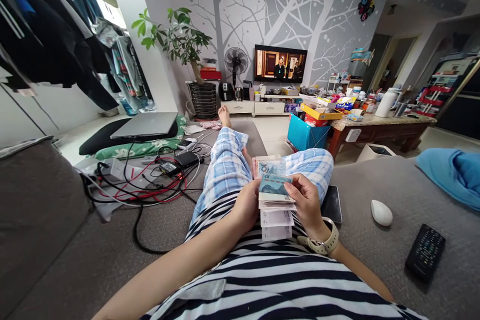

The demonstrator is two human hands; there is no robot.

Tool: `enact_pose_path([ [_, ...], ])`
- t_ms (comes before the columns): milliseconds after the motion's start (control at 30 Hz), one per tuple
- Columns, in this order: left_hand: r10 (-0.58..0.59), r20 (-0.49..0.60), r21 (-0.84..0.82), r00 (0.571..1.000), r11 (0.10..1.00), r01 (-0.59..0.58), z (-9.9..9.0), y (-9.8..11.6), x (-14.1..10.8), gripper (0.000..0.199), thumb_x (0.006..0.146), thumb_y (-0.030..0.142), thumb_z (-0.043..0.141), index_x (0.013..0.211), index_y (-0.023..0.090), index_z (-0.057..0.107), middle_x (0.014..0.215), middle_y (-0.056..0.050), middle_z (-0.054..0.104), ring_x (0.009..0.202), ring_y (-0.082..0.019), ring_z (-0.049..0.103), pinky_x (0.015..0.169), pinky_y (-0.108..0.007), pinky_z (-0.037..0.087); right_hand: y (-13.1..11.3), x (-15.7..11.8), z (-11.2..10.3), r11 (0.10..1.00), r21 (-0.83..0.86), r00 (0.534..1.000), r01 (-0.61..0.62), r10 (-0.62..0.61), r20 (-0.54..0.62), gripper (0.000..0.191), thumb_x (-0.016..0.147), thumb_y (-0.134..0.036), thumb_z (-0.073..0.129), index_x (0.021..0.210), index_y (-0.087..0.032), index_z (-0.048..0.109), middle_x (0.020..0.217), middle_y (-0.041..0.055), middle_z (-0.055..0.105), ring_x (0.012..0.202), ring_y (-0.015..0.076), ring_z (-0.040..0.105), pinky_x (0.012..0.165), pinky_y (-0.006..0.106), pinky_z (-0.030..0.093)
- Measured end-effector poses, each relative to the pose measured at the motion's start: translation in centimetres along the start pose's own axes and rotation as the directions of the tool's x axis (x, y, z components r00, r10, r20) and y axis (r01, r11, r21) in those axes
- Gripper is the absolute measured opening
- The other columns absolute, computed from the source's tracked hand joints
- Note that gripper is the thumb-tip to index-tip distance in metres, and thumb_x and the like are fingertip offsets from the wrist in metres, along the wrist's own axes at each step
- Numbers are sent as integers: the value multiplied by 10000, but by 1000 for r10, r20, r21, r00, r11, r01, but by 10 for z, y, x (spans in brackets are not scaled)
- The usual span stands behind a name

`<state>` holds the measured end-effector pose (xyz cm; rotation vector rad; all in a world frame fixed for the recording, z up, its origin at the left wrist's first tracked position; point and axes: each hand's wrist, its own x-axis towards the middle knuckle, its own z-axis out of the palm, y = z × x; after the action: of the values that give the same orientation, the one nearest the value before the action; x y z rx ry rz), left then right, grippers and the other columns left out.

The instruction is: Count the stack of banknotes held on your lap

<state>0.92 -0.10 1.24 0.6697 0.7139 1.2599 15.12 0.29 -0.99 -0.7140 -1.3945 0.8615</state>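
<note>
A stack of banknotes [276, 190] is held over my lap, a blue-green note on top. Several paler notes hang out of its lower end, and pinkish ones show at the upper end. My left hand [247, 205] is closed around the stack's left side, most of its fingers hidden behind the paper. On the other side, my right hand [306, 201] pinches the top note with the thumb on its face. A watch with a beige strap [330, 237] is on the right wrist. Beside my right thigh lies a dark phone or tablet [332, 204].
On the sofa to the right are a white mouse [381, 213], a black remote [425, 252] and a blue cloth [452, 172]. Tangled cables [150, 180] and a closed laptop [146, 125] lie left. A cluttered table [378, 121] stands beyond.
</note>
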Motion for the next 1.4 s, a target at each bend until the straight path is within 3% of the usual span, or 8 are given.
enact_pose_path([
  [400, -41, -92, -89, 995, 996, 33, -1, 0, -2, 146, 785, 182, 582, 776, 123, 715, 707, -31, 738, 898, -300, 697, 754, -349, 538, -5, -6, 1, 998, -66, 999, 24, -26, -34, 291, 881, -417, 559, 676, -211, 563, 621, -13, 488, 587, 146, 415, 560, 279, 348],
  [533, -47, -130, -112, 990, 993, 32, -3, -2, 1, 207, 834, 209, 534, 798, 110, 713, 725, -47, 740, 891, -297, 702, 748, -345, 547, -2, -7, 3, 999, 34, 999, 29, -28, -34, 324, 913, -431, 515, 689, -208, 588, 577, -10, 513, 527, 138, 420, 523, 284, 327],
  [633, -38, -127, -103, 991, 994, 25, -4, -3, 3, 195, 832, 196, 537, 818, 116, 714, 737, -43, 741, 898, -292, 703, 755, -339, 551, 3, -4, 3, 995, 95, 999, 17, -12, -49, 333, 912, -433, 525, 678, -204, 582, 541, -13, 520, 512, 135, 445, 530, 283, 338],
  [767, -7, -86, -48, 996, 999, 3, -5, -2, 1, 150, 800, 155, 561, 774, 125, 706, 669, -30, 720, 894, -286, 701, 764, -328, 552, 8, 3, 2, 1000, -1, 989, -12, 12, -145, 349, 845, -430, 629, 616, -205, 492, 543, -43, 451, 532, 117, 399, 547, 269, 331],
  [900, 9, -43, -11, 999, 1000, -10, -3, 0, -2, 126, 776, 104, 574, 766, 122, 699, 672, -27, 720, 901, -280, 700, 763, -315, 554, 13, 8, 0, 996, -12, 985, -87, 84, -147, 357, 831, -470, 619, 640, -205, 474, 577, -50, 429, 550, 115, 383, 549, 265, 326],
  [1033, -32, -137, 30, 990, 999, 36, 0, 1, -4, 112, 757, 81, 596, 792, 120, 695, 649, -21, 710, 843, -280, 711, 704, -323, 564, 16, 8, 0, 996, -4, 988, -84, 83, -134, 365, 869, -443, 564, 619, -208, 439, 571, -49, 411, 550, 118, 376, 554, 268, 323],
  [1233, 20, -128, 79, 992, 997, -10, 1, -2, -5, 200, 670, 112, 692, 870, 110, 700, 620, -17, 696, 569, -184, 656, 585, -270, 529, 18, 9, -1, 998, -28, 988, -64, 59, -144, 329, 870, -378, 534, 607, -210, 430, 567, -48, 379, 552, 123, 346, 538, 275, 287],
  [1400, -29, -183, 64, 983, 997, 41, 3, -3, -2, 149, 752, 231, 642, 831, 121, 705, 577, -17, 675, 476, -165, 608, 534, -267, 504, 14, 8, -2, 999, -24, 989, -42, 39, -140, 334, 883, -372, 522, 608, -208, 425, 581, -49, 364, 560, 118, 330, 540, 270, 277],
])
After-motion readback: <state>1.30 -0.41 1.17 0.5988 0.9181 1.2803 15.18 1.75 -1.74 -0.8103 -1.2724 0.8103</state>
